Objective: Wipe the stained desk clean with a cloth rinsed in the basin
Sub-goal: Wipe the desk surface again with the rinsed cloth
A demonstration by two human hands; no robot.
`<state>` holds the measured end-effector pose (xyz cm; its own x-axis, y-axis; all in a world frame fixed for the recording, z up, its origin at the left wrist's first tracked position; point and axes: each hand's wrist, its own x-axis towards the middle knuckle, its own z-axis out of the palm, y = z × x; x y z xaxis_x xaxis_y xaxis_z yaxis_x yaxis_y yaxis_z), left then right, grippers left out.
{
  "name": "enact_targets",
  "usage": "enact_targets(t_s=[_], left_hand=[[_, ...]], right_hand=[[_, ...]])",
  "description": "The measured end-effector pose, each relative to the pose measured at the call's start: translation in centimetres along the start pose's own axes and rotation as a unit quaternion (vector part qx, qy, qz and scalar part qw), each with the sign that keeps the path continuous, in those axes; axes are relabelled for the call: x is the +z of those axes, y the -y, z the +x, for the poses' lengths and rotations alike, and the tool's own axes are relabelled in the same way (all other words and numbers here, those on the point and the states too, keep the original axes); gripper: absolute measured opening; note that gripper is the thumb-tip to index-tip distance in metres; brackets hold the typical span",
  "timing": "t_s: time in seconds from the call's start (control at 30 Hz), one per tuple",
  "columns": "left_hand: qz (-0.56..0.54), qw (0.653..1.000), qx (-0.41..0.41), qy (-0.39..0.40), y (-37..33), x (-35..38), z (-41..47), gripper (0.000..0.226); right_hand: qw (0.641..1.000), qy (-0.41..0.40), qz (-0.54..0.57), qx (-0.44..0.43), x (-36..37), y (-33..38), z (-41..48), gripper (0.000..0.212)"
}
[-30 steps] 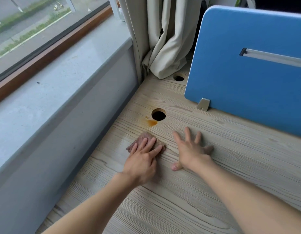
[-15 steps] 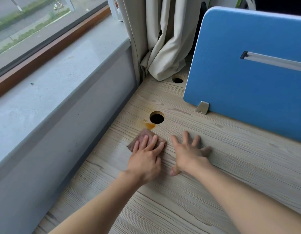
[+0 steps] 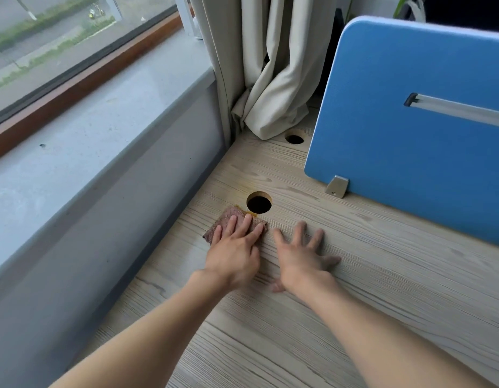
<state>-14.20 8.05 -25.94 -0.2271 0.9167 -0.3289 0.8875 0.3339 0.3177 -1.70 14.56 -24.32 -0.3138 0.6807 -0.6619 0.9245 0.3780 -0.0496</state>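
Head view: left hand [image 3: 234, 253] presses flat on the soft, limp cloth [image 3: 228, 219] beside the cable hole [image 3: 259, 203]; right hand [image 3: 301, 256] lies spread on the worktop [image 3: 368, 275]. A flat palm probably guides it best.

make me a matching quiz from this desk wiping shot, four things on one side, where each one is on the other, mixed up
1 cloth
2 right hand
3 curtain
4 blue divider

A bunched at the far corner of the desk
B spread open on bare wood
C under the left hand, beside the near hole
D standing on a metal bracket

Pairs: 1-C, 2-B, 3-A, 4-D
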Motion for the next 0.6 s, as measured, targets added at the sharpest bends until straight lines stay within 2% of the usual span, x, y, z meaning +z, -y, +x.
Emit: enact_targets(t_s=[0.17, 0.33, 0.47, 0.6], left_hand=[[0.018, 0.998, 0.049, 0.022, -0.4, 1.1, -1.2, 0.066], [0.012, 1.0, 0.02, -0.012, -0.9, 0.8, 0.6, 0.066], [0.018, 0.998, 0.052, 0.014, -0.2, 0.8, 0.5, 0.071], [-0.012, 1.0, -0.001, -0.002, -1.2, -0.2, 2.6, 0.068]], right_hand=[[1.0, 0.001, 0.008, 0.0, 0.0, -0.1, 0.2, 0.118], [1.0, -0.001, 0.004, -0.006, 0.0, -0.3, 0.1, 0.121], [1.0, -0.004, 0.008, -0.008, -0.1, -0.3, -0.1, 0.121], [1.0, -0.006, 0.006, -0.01, 0.2, -0.5, -0.1, 0.119]])
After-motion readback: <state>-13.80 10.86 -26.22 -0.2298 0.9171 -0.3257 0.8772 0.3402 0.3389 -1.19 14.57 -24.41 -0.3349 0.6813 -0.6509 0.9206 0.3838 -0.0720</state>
